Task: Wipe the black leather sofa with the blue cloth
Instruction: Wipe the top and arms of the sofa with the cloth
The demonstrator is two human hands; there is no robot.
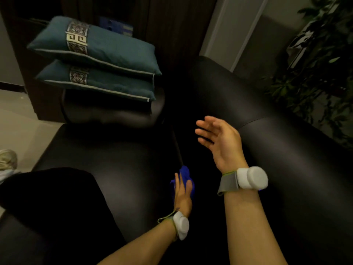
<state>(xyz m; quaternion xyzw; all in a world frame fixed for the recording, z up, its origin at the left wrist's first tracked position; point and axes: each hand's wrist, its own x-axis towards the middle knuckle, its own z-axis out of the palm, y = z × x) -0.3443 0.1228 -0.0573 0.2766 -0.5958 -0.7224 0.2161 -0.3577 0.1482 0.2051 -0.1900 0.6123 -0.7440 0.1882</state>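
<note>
Head view: the left hand [183, 196] presses flat, fingers straight, on the blue cloth [183, 174], which lies in the dark gap beside the seat of the black leather sofa [277, 150]. The right hand [217, 138] is up, fingers spread, holding nothing. Two teal pillows [107, 54] sit stacked on the armrest.

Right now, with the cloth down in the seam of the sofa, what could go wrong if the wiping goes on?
1. The left hand presses the bunched blue cloth into the dark seam of the black leather sofa; it could snag or slip in.
2. The two stacked teal cushions overhang the sofa arm and may topple if bumped.
3. The open right hand hovers, bracing nothing.
</note>
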